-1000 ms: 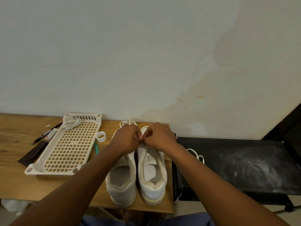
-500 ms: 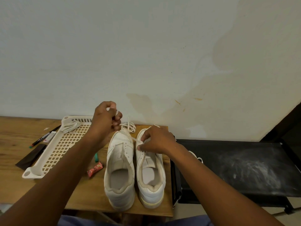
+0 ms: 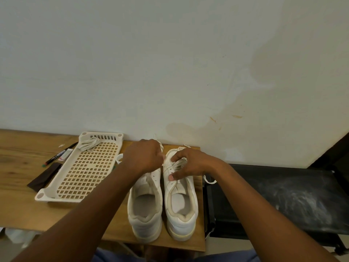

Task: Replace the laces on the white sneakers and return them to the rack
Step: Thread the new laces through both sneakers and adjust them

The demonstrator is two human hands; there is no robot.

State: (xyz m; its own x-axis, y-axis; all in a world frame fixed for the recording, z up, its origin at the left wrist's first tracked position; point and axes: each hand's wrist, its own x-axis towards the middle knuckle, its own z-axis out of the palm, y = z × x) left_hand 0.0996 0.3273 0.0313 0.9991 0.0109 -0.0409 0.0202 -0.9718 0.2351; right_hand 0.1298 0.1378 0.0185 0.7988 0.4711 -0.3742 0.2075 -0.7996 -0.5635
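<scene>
now both hands (image 3: 145, 157) bend over the sneakers' (image 3: 180, 195) eyelets.

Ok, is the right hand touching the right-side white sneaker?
Touching. The head view shows the right hand resting on the right-side white sneaker, thumb pressed on its eyelet row.

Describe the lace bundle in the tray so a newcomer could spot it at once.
Start at the wooden table against the wall; left of the two white sneakers lies a cream perforated tray. In its far corner, by the slotted end, sits the lace bundle. It is the only thing inside the tray; the other laces are on the shoes.
</scene>
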